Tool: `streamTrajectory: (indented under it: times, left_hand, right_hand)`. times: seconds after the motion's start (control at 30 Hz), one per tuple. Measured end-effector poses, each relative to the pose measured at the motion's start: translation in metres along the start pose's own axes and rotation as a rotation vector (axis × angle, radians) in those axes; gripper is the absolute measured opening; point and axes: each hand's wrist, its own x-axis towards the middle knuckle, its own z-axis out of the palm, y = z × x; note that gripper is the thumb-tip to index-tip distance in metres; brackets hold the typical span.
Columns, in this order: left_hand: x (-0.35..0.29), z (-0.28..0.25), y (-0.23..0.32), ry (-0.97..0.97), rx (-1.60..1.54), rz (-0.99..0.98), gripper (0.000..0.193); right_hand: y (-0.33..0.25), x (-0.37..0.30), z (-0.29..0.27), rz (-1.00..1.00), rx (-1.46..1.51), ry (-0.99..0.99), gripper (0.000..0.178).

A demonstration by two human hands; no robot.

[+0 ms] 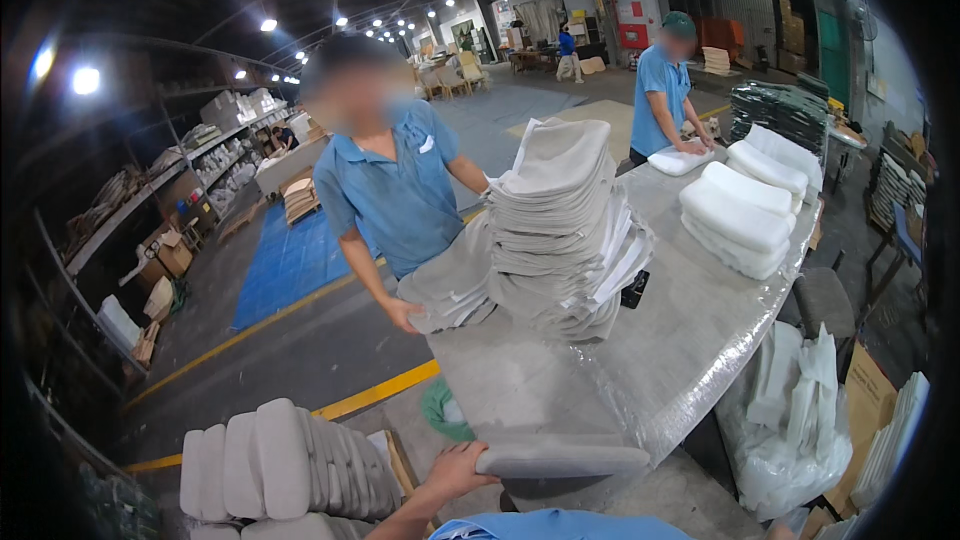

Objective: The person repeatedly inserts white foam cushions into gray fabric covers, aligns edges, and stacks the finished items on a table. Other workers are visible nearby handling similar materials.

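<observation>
My left hand (462, 472) grips the left end of a grey fabric-covered cushion (565, 460) at the table's near edge, fingers closed round it. A small part of what looks like my right hand (788, 522) shows at the lower edge, right of my blue shirt; its fingers cannot be made out. Ahead on the table stands a tall pile of grey fabric covers (550, 230). A co-worker (385, 185) in a blue shirt stands behind it, one hand on a lower bunch of grey covers (450, 285).
The plastic-wrapped table (690, 340) carries white foam pads (735, 205) at right, where another co-worker (660, 95) handles a white pad (680, 158). Stacked grey cushions (285, 460) stand at lower left. A clear bag of white foam pieces (790, 430) sits beside the table at right.
</observation>
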Motion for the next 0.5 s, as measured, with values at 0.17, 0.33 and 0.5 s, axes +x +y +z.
streamTrajectory:
  times: [0.17,0.33,0.5]
  left_hand:
    - [-0.009,0.010,-0.009,0.024,0.044,-0.036,0.073]
    - [0.023,-0.007,0.008,-0.107,0.083,0.107,0.073]
    - [0.025,-0.021,-0.011,-0.125,0.002,0.312,0.069]
  right_hand:
    - [-0.008,0.009,-0.022,0.165,0.072,-0.195,0.085]
    - [-0.016,-0.123,0.109,-0.338,-0.041,-1.042,0.100]
    - [-0.088,-0.333,0.138,-1.284,-0.283,-1.223,0.093]
